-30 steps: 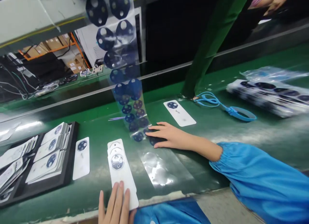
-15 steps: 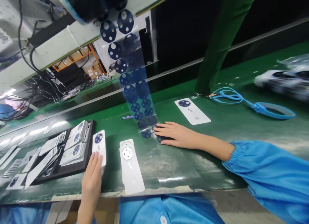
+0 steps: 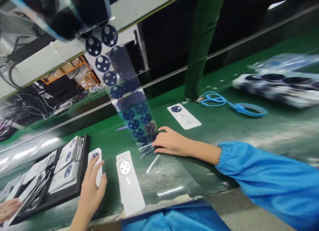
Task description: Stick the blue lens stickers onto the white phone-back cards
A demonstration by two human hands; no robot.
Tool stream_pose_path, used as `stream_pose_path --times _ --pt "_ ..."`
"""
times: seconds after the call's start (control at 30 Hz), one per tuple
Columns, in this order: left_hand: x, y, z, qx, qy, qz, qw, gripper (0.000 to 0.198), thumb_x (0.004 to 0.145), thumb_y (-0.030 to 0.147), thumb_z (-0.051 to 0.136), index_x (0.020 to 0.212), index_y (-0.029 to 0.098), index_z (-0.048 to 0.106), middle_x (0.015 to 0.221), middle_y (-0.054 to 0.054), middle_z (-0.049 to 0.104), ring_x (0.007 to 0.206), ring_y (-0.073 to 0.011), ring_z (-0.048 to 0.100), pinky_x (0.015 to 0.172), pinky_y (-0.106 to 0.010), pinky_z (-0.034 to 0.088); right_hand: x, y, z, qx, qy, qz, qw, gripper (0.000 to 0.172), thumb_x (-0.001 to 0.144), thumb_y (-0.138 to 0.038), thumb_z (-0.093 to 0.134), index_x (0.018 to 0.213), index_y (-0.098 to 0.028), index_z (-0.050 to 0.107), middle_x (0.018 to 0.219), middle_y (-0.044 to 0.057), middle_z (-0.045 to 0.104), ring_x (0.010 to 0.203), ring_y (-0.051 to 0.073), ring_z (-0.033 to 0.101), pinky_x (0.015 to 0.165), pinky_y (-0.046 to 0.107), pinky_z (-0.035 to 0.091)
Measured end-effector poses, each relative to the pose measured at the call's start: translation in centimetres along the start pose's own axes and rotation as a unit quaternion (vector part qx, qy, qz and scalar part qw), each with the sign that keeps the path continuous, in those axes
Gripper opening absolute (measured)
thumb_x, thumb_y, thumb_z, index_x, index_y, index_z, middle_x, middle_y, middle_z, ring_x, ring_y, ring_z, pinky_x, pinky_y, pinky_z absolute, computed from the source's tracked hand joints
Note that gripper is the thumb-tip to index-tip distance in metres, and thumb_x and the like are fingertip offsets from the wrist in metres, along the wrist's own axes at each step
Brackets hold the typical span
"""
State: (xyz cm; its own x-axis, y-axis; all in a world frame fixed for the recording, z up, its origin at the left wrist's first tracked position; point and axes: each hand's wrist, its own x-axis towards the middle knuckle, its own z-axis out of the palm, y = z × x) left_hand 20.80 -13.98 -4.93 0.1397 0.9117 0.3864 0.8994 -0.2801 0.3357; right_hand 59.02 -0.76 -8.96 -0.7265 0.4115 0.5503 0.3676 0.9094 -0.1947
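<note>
My left hand (image 3: 92, 187) grips a white card (image 3: 96, 164) that carries a dark blue round lens piece, beside the black tray (image 3: 81, 177). A second white card (image 3: 129, 184), with a silver ring at its top, lies flat just right of it. My right hand (image 3: 169, 143) rests on the lower end of a clear film strip (image 3: 129, 101) that hangs down from above and bears several dark blue round pieces. Its fingers curl over one of those pieces at the strip's foot.
The black tray holds several stacked white cards. Another white card (image 3: 184, 116) lies farther back on the green belt (image 3: 224, 124). A blue wrist strap (image 3: 239, 108) and a bagged stack of parts (image 3: 279, 84) sit at right. Another person's hand (image 3: 7, 207) shows at the lower left.
My left hand left the stacked card near the front edge and moved left onto the card by the tray. The right hand curled its fingers at the strip's foot.
</note>
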Motion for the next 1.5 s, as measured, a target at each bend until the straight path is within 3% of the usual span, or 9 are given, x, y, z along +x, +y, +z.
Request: stream_pose_path --times 0.23,0.33,0.53,0.67,0.83,0.9,1.13,1.37,1.5 --pt "7.0 9.8 6.5 -0.174 -0.069 0.079 0.979 0.048 0.089 0.038 0.070 0.134 0.027 0.057 0.140 -0.009 0.061 0.135 -0.0280 0.054 0.112 -0.045 0.047 0.5 -1.3 -0.9 -0.026 0.080 -0.016 0.996 0.021 0.107 -0.031 0.050 0.105 -0.018 0.066 0.082 0.000 0.073 0.076 0.013 0.069 0.113 0.047 0.039" --pt "8.0 10.5 8.7 -0.211 -0.057 0.084 0.972 0.018 0.096 0.035 0.060 0.108 0.024 0.068 0.117 -0.007 0.072 0.118 -0.0248 0.065 0.107 -0.045 0.049 0.6 -1.7 -1.6 -0.050 0.116 -0.044 0.991 0.017 0.105 -0.022 0.051 0.103 -0.018 0.067 0.100 0.008 0.076 0.093 0.018 0.072 0.112 0.051 0.042" --pt "8.0 10.2 9.7 -0.254 -0.113 0.052 0.959 0.016 0.095 0.036 0.062 0.098 0.024 0.073 0.107 -0.007 0.074 0.109 -0.0264 0.066 0.111 -0.053 0.041 0.3 -3.4 -3.8 -0.075 0.175 -0.093 0.977 0.015 0.090 -0.012 0.066 0.098 -0.023 0.073 0.121 0.011 0.071 0.112 0.025 0.065 0.108 0.052 0.048" --pt "7.7 10.8 9.7 -0.320 -0.133 0.014 0.938 0.026 0.084 0.039 0.075 0.106 0.025 0.074 0.124 -0.008 0.069 0.128 -0.0312 0.056 0.120 -0.058 0.026 0.8 -4.9 -4.0 0.138 0.205 0.092 0.965 0.012 0.089 -0.024 0.073 0.098 -0.027 0.079 0.124 0.011 0.067 0.118 0.027 0.061 0.102 0.050 0.052" --pt "7.1 11.0 9.1 -0.445 -0.104 -0.064 0.887 0.035 0.088 0.050 0.069 0.106 0.020 0.067 0.108 -0.009 0.071 0.104 -0.0254 0.068 0.094 -0.039 0.053 2.2 -6.2 -2.3 0.491 0.096 0.278 0.820 0.030 0.101 -0.047 0.056 0.118 -0.033 0.077 0.141 0.008 0.059 0.131 0.029 0.055 0.111 0.053 0.045" --pt "6.9 10.5 8.8 -0.476 -0.086 -0.101 0.870 0.034 0.092 0.052 0.063 0.096 0.018 0.064 0.100 -0.008 0.072 0.095 -0.0227 0.069 0.087 -0.035 0.054 2.7 -6.4 -1.7 0.509 0.074 0.299 0.804 0.034 0.102 -0.050 0.053 0.122 -0.034 0.075 0.143 0.008 0.058 0.133 0.030 0.054 0.113 0.054 0.043" --pt "6.3 8.6 7.7 -0.512 -0.082 -0.158 0.840 0.035 0.083 0.050 0.075 0.077 0.017 0.064 0.082 -0.003 0.066 0.077 -0.0164 0.062 0.072 -0.026 0.049 5.0 -5.7 -1.0 0.095 0.176 0.239 0.950 0.018 0.093 -0.033 0.067 0.085 -0.025 0.080 0.121 0.012 0.067 0.116 0.033 0.056 0.097 0.057 0.050" --pt "5.2 7.7 7.6 -0.525 -0.087 -0.173 0.829 0.027 0.086 0.043 0.072 0.080 0.017 0.067 0.083 -0.004 0.067 0.078 -0.0172 0.065 0.074 -0.028 0.055 8.1 -5.9 -1.7 0.241 -0.011 0.236 0.941 0.013 0.089 -0.031 0.071 0.078 -0.025 0.074 0.123 0.007 0.067 0.116 0.029 0.060 0.100 0.053 0.049" --pt "2.8 6.9 6.7 -0.523 -0.057 -0.174 0.832 0.028 0.091 0.039 0.066 0.111 0.020 0.072 0.114 -0.010 0.070 0.105 -0.0248 0.068 0.093 -0.038 0.058 10.0 -5.8 -1.7 0.235 -0.008 0.224 0.946 0.014 0.091 -0.029 0.068 0.078 -0.025 0.073 0.122 0.007 0.067 0.115 0.028 0.060 0.102 0.052 0.048"
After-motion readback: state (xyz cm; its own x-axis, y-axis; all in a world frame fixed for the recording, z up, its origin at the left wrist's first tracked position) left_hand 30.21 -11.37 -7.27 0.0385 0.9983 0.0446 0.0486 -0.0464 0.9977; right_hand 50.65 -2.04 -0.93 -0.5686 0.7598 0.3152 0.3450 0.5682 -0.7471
